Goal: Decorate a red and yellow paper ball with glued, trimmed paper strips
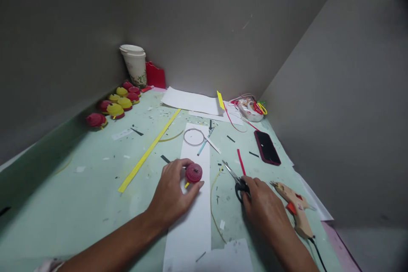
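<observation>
My left hand (178,187) curls around a small round red piece (194,173) with a ridged edge and a bit of yellow under it, above a long white paper strip (191,221). My right hand (263,199) has its fingers on the black handles of the scissors (234,173), whose blades point away to the upper left. A short red strip (241,161) lies just beyond the right fingers. Past the left hand, a metal ring (194,137) rests on the white strip.
Several red and yellow round pieces (115,110) and a paper cup (135,66) stand at the back left. A long yellow strip (149,150) lies left of centre. A phone (267,147) and glue gun (296,208) lie right. White sheets (193,101) lie near the wall.
</observation>
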A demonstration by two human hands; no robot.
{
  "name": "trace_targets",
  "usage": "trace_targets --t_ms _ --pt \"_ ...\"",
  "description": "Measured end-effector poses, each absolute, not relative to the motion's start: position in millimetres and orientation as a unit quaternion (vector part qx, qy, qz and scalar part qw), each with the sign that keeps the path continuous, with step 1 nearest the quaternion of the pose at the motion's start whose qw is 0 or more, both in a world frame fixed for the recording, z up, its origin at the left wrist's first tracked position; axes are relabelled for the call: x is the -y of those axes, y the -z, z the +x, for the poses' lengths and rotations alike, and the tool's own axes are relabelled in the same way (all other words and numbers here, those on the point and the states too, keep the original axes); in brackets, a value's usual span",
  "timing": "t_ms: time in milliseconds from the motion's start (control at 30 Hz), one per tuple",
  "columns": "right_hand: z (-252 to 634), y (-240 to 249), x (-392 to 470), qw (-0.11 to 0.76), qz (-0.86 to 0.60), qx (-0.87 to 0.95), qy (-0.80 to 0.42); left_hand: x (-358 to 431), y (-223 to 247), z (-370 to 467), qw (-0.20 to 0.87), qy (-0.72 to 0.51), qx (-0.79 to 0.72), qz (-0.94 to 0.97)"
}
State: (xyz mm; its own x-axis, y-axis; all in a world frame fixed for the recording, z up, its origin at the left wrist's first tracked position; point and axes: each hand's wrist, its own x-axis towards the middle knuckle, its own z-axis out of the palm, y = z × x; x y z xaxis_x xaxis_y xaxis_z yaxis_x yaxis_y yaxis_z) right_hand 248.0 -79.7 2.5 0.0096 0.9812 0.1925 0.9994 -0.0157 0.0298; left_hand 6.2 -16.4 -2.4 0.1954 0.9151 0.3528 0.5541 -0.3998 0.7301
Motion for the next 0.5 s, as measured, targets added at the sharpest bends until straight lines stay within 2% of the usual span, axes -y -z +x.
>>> trace_targets --t_ms 167,333,500 --pt "257.4 -6.8 89.2 0.121 -0.692 0.707 0.080 15.6 3.4 5.1 0.221 -0.399 -0.485 0.746" --pt "262.7 -26.7 91.2 0.227 -0.673 0.704 -0.009 15.7 4.2 5.2 0.210 -0.396 -0.488 0.749" --pt "261.5 -45.4 95.2 0.258 -0.613 0.739 -0.103 15.4 4.5 5.5 0.195 -0.392 -0.490 0.754"
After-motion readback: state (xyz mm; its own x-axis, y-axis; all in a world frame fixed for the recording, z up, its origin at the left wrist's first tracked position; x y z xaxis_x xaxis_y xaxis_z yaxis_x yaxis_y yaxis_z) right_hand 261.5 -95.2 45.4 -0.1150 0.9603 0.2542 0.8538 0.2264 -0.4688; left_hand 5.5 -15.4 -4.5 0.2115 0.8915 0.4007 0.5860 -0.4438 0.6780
